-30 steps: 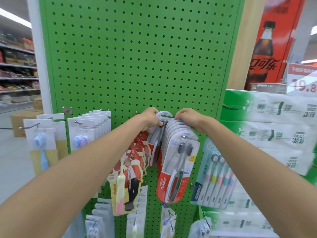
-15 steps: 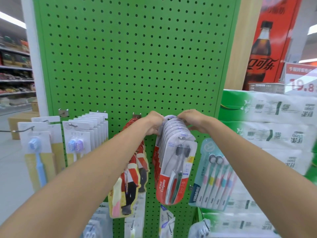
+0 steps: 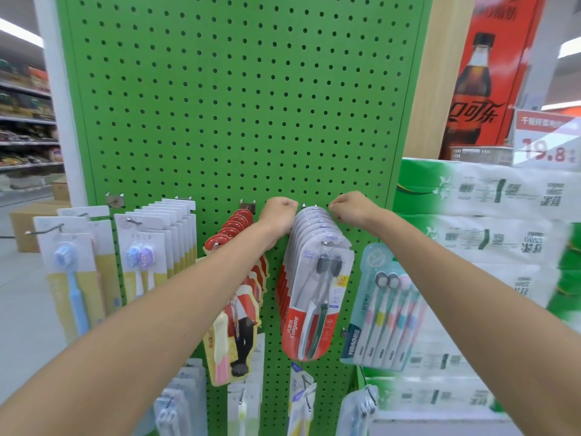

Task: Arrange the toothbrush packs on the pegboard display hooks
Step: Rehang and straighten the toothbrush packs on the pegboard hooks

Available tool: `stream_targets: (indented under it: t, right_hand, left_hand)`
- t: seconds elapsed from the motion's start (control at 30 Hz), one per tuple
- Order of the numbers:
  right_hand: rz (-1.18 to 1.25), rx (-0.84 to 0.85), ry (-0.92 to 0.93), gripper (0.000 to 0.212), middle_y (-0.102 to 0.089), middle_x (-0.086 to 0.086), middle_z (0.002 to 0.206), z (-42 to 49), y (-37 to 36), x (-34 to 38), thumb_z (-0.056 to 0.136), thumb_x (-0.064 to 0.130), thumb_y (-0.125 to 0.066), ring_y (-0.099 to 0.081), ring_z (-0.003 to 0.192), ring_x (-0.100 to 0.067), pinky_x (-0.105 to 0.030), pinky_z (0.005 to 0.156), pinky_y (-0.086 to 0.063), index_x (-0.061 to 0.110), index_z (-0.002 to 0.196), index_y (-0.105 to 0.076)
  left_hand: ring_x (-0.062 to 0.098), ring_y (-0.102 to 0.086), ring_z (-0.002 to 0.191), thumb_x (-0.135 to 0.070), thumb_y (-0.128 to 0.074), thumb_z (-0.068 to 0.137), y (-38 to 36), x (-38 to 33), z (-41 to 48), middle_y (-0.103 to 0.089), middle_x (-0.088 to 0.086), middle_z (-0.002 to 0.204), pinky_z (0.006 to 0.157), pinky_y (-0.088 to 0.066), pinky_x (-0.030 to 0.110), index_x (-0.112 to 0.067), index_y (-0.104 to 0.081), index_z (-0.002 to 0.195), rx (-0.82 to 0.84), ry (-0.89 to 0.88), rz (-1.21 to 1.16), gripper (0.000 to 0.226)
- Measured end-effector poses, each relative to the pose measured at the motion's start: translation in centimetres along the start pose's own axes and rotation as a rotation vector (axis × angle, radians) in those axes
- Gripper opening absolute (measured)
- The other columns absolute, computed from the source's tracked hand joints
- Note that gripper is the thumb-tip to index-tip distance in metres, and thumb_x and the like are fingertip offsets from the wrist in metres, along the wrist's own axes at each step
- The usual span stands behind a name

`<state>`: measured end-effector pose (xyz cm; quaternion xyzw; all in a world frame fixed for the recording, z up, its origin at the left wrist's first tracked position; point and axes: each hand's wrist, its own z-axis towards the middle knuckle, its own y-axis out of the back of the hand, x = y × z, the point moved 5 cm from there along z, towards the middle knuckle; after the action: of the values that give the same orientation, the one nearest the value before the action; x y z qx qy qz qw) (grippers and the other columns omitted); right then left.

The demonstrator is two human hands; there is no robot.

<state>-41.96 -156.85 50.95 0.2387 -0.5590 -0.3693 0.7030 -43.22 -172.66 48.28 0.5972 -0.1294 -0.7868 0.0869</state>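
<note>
A stack of red-and-clear blister toothbrush packs, each with two dark-bristled brushes, hangs from a metal hook on the green perforated pegboard. The stack fans out towards the camera. Both hands are at its top, up against the board. The left hand is curled into a fist touching the upper left edge of the rear packs. The right hand is curled just beside the top right, its fingertips at the board. Whether either grips a pack, the hook or nothing is hidden.

The neighbouring hooks are loaded too. To the left hang red-topped packs with a cartoon figure, then white-card packs with blue and purple brush heads. To the right hangs a pale blue multi-brush pack. Beside the board are stacked green-and-white wrapped paper bundles.
</note>
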Motion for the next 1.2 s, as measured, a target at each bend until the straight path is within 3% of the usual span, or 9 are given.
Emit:
stream_targets:
  t: [0.1, 0.17, 0.33, 0.4, 0.53, 0.67, 0.83, 1.03, 1.2]
  right_hand:
    - [0.012, -0.072, 0.025, 0.029, -0.065, -0.016, 0.122, -1.8, 1.0, 0.1, 0.098, 0.010, -0.047, -0.060, 0.114, -0.039, -0.045, 0.097, -0.050, -0.002, 0.117, -0.065]
    - [0.025, -0.128, 0.040, 0.027, -0.065, -0.012, 0.124, -3.3, 1.8, 0.0, 0.098, 0.008, -0.047, -0.063, 0.107, -0.031, -0.037, 0.090, -0.050, 0.005, 0.117, -0.067]
    - [0.077, -0.300, 0.034, 0.026, -0.071, -0.009, 0.110, -8.1, 4.4, -1.2, 0.096, 0.006, -0.047, -0.067, 0.098, -0.031, -0.032, 0.080, -0.051, 0.011, 0.106, -0.071]
    - [0.089, -0.345, 0.013, 0.028, -0.070, -0.007, 0.114, -10.2, 5.3, -1.8, 0.095, 0.003, -0.046, -0.065, 0.100, -0.027, -0.028, 0.078, -0.047, 0.009, 0.106, -0.071]
    - [0.078, -0.357, -0.038, 0.033, -0.067, -0.008, 0.120, -13.4, 6.2, -3.7, 0.095, -0.001, -0.042, -0.065, 0.101, -0.026, -0.032, 0.083, -0.050, 0.010, 0.110, -0.069]
    - [0.052, -0.305, -0.056, 0.030, -0.067, -0.012, 0.118, -14.6, 6.5, -5.5, 0.096, 0.002, -0.044, -0.064, 0.105, -0.035, -0.043, 0.087, -0.055, 0.007, 0.115, -0.067]
    - [0.030, -0.255, -0.063, 0.029, -0.063, -0.014, 0.122, -14.6, 6.1, -7.4, 0.090, 0.002, -0.054, -0.062, 0.105, -0.027, -0.043, 0.091, -0.053, 0.007, 0.117, -0.064]
    - [0.222, -0.290, -0.041, 0.012, -0.063, -0.013, 0.103, -14.7, 6.5, -8.2, 0.095, 0.007, -0.058, -0.056, 0.081, -0.021, -0.037, 0.073, -0.051, 0.007, 0.103, -0.067]
    - [0.360, -0.347, -0.012, 0.012, -0.059, 0.001, 0.080, -16.0, 7.4, -8.5, 0.094, 0.002, -0.057, -0.052, 0.070, -0.013, -0.022, 0.064, -0.045, 0.010, 0.095, -0.067]
  left_hand:
    - [0.005, -0.040, 0.052, -0.014, -0.044, 0.102, 1.0, -1.5, -1.7, -0.061, 0.002, 0.127, 0.052, -0.043, 0.016, -0.012, -0.062, 0.124, -0.121, -0.092, 0.119, 0.028]
    - [0.005, -0.037, 0.046, -0.013, -0.045, 0.101, 1.5, -2.3, -3.2, -0.062, 0.000, 0.124, 0.045, -0.035, 0.017, -0.015, -0.065, 0.116, -0.182, -0.146, 0.178, 0.025]
    - [0.006, -0.048, 0.054, -0.010, -0.050, 0.098, 0.5, -4.8, -7.9, -0.066, -0.004, 0.103, 0.052, -0.041, 0.019, -0.020, -0.066, 0.096, -0.181, -0.308, 0.258, 0.019]
    - [0.011, -0.062, 0.083, -0.009, -0.052, 0.097, -0.8, -5.9, -9.4, -0.066, -0.007, 0.100, 0.079, -0.053, 0.031, -0.024, -0.067, 0.092, -0.150, -0.367, 0.280, 0.021]
    - [0.021, -0.049, 0.129, -0.016, -0.052, 0.099, -4.2, -6.9, -10.6, -0.067, -0.006, 0.123, 0.115, -0.030, 0.050, -0.024, -0.070, 0.111, -0.060, -0.426, 0.442, 0.023]
    - [0.029, -0.049, 0.126, -0.032, -0.051, 0.100, -7.3, -6.4, -10.5, -0.060, 0.004, 0.133, 0.110, -0.029, 0.051, -0.026, -0.055, 0.135, 0.070, -0.451, 0.750, 0.036]
    - [0.028, -0.049, 0.126, -0.023, -0.051, 0.101, -8.9, -6.6, -10.7, -0.063, 0.008, 0.123, 0.112, -0.028, 0.049, -0.010, -0.059, 0.123, 0.114, -0.504, 0.936, 0.027]
    - [0.029, -0.045, 0.126, -0.025, -0.056, 0.099, -9.4, -7.3, -10.5, -0.062, 0.008, 0.126, 0.110, -0.031, 0.044, -0.011, -0.063, 0.122, 0.110, -0.508, 0.944, 0.028]
    - [0.025, -0.054, 0.119, -0.016, -0.063, 0.094, -9.3, -7.8, -11.6, -0.062, 0.007, 0.126, 0.102, -0.043, 0.038, -0.009, -0.064, 0.121, 0.148, -0.522, 0.702, 0.028]
